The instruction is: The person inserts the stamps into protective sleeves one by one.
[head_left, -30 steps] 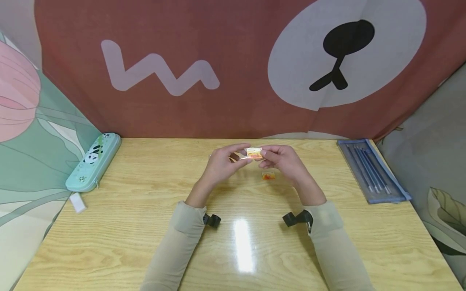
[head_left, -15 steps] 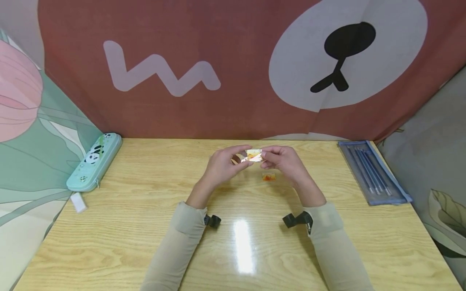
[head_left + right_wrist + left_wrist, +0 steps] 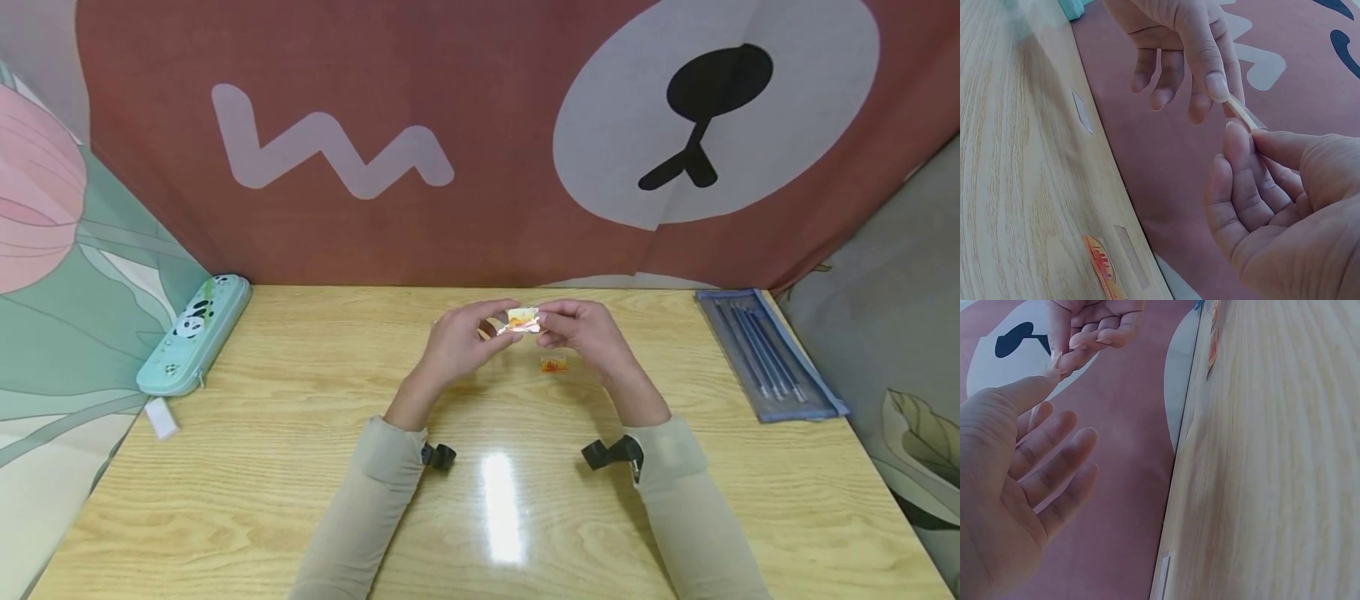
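Over the far half of the table, a small, thin, shiny piece with yellow and orange print is held up between both hands. My left hand pinches its left edge between thumb and index finger, the other fingers spread loosely. My right hand pinches the opposite edge, its remaining fingers curled below. Seen from the right wrist, the held piece is nearly edge-on and looks flat. A similar orange printed piece lies on the table just below the hands.
Two thin clear slips, one nearer and one farther, lie near the table's back edge. A mint panda pencil case and a white tag are at left. A blue mesh pouch with pencil-like sticks is at right.
The held piece has tilted slightly, so the glare on its face has shifted. Both hands keep their grip in almost the same place.
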`<state>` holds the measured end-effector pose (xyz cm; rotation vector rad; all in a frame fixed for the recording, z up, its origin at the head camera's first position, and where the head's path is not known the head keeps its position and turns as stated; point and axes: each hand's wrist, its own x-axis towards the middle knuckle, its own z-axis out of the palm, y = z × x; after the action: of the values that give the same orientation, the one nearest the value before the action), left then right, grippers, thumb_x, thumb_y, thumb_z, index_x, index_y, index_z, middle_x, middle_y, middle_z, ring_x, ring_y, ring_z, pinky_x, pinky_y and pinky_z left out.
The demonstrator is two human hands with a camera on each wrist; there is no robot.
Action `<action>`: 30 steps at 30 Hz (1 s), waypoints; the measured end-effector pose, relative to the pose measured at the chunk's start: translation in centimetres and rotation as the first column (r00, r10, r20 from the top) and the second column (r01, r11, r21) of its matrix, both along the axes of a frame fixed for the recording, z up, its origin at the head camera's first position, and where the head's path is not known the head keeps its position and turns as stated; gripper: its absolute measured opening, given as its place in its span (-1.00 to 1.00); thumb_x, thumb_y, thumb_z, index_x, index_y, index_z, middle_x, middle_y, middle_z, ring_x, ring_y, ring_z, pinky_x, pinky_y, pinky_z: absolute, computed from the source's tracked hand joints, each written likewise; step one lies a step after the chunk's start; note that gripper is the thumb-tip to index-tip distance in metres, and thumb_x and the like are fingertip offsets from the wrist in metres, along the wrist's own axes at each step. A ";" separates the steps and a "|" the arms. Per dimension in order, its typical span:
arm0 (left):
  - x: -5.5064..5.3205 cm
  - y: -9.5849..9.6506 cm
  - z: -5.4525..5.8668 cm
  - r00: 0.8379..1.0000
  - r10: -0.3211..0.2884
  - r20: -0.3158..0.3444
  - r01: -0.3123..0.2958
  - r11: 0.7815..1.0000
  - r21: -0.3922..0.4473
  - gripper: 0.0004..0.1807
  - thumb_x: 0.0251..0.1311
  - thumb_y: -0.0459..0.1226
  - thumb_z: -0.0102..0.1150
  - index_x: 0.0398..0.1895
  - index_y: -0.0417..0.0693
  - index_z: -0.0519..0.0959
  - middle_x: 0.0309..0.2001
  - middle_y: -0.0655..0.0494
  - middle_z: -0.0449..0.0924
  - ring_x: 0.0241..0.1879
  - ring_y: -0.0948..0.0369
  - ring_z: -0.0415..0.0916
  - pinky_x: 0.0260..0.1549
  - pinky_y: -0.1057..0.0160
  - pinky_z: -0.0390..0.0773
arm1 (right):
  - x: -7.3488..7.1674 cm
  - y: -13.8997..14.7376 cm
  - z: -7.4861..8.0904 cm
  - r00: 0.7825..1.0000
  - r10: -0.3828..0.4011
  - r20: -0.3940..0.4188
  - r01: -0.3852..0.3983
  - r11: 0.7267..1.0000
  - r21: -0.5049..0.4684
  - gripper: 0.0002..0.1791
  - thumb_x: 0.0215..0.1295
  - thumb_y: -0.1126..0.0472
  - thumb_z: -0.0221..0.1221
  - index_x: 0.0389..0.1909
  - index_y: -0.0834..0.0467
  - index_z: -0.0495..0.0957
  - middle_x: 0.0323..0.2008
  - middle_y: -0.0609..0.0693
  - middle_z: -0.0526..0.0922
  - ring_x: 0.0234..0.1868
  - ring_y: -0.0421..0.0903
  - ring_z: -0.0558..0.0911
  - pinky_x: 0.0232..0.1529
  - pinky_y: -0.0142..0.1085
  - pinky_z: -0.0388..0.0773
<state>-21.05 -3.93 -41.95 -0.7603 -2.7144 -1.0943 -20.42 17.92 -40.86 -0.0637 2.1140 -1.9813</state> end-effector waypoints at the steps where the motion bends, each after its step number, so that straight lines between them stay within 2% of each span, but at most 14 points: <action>1: 0.0 0.0 0.0 1.000 0.001 -0.004 -0.001 1.000 -0.002 -0.53 0.27 -0.01 0.36 0.24 0.18 0.62 -0.17 0.18 0.79 -0.30 0.27 0.74 -0.36 0.26 0.67 | 0.0 0.0 0.0 1.000 -0.002 0.000 0.002 1.000 -0.001 -0.63 0.47 0.24 0.18 0.14 0.43 0.56 -0.29 -0.11 0.75 -0.43 -0.26 0.73 -0.19 -0.35 0.75; 6: 0.0 0.1 -0.1 1.000 0.003 -0.014 -0.003 1.000 -0.009 -0.53 0.26 -0.01 0.37 0.23 0.21 0.63 -0.17 0.17 0.79 -0.30 0.27 0.73 -0.38 0.28 0.66 | -0.1 -0.1 -0.2 1.000 -0.015 0.007 0.015 1.000 0.004 -0.65 0.46 0.27 0.17 0.11 0.44 0.56 -0.31 -0.10 0.73 -0.43 -0.26 0.72 -0.20 -0.35 0.75; 12: 0.1 0.1 -0.3 1.000 0.002 -0.017 -0.003 1.000 -0.010 -0.53 0.25 -0.03 0.38 0.23 0.19 0.63 -0.17 0.17 0.79 -0.31 0.27 0.73 -0.40 0.29 0.65 | -0.1 -0.1 -0.4 0.999 -0.025 0.026 0.024 0.999 0.021 -0.65 0.46 0.29 0.15 0.12 0.46 0.55 -0.33 -0.12 0.72 -0.44 -0.27 0.71 -0.13 -0.24 0.77; 20: 0.1 0.2 -0.5 0.999 0.009 -0.051 -0.012 0.999 -0.051 -0.53 0.25 -0.01 0.38 0.23 0.21 0.63 0.07 0.20 0.74 -0.29 0.31 0.73 -0.42 0.30 0.63 | -0.1 -0.2 -0.6 0.998 -0.048 0.041 0.045 0.998 0.054 -0.65 0.44 0.22 0.21 0.08 0.41 0.58 -0.30 -0.10 0.72 -0.41 -0.23 0.73 -0.08 -0.18 0.77; 27: 0.1 0.1 -0.5 0.998 0.014 -0.063 -0.019 0.997 -0.068 -0.53 0.26 0.01 0.37 0.23 0.23 0.63 -0.04 0.22 0.77 -0.29 0.33 0.72 -0.43 0.30 0.62 | -0.2 -0.3 -0.5 0.998 -0.048 0.039 0.044 0.995 0.085 -0.67 0.42 0.18 0.24 0.03 0.35 0.62 -0.29 -0.07 0.72 -0.33 -0.11 0.76 -0.05 -0.15 0.76; 30: 0.1 0.1 -0.5 0.998 0.016 -0.066 -0.021 0.998 -0.067 -0.53 0.26 0.02 0.37 0.23 0.24 0.63 -0.02 0.22 0.77 -0.29 0.32 0.72 -0.44 0.31 0.62 | -0.2 -0.3 -0.5 0.998 -0.049 0.035 0.045 0.994 0.099 -0.68 0.43 0.17 0.24 0.02 0.33 0.63 -0.27 -0.05 0.72 -0.29 -0.05 0.77 -0.04 -0.13 0.76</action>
<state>-20.96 -3.82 -42.43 -0.7652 -2.7102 -0.9603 -20.65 17.61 -41.31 0.0401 2.2048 -1.8859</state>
